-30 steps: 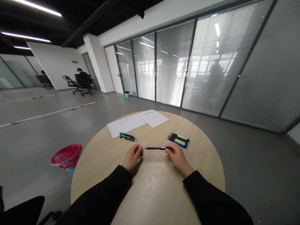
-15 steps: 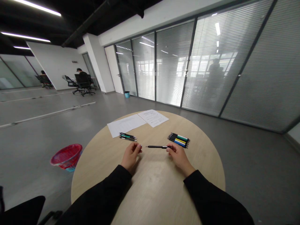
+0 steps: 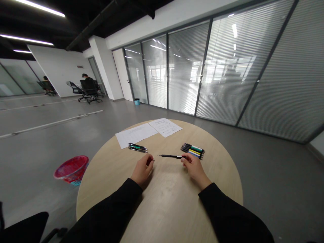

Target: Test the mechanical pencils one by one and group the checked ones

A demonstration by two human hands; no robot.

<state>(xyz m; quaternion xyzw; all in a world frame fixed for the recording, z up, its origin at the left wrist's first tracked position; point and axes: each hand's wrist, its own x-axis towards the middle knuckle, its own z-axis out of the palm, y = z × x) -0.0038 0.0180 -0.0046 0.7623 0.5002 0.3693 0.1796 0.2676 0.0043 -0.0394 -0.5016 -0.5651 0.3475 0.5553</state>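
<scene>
Over the round wooden table, my right hand pinches one end of a black pen, whose thin tip points left toward my left hand. My left hand is closed at the fingertips on a small dark piece, too small to make out, a short gap away from the pen tip. Beyond my left hand lie a few black and green pens. Just behind my right hand is a row of several pens with green, yellow, white and blue parts.
Two printed paper sheets lie at the table's far edge. On the floor at the left stands a red-lined basket. Office chairs and a seated person are farther back, near a white wall. A black chair part shows at lower left.
My left hand has turned slightly, and the small piece in its fingertips now points lower. The pen in my right hand has risen a little at its tip end.
</scene>
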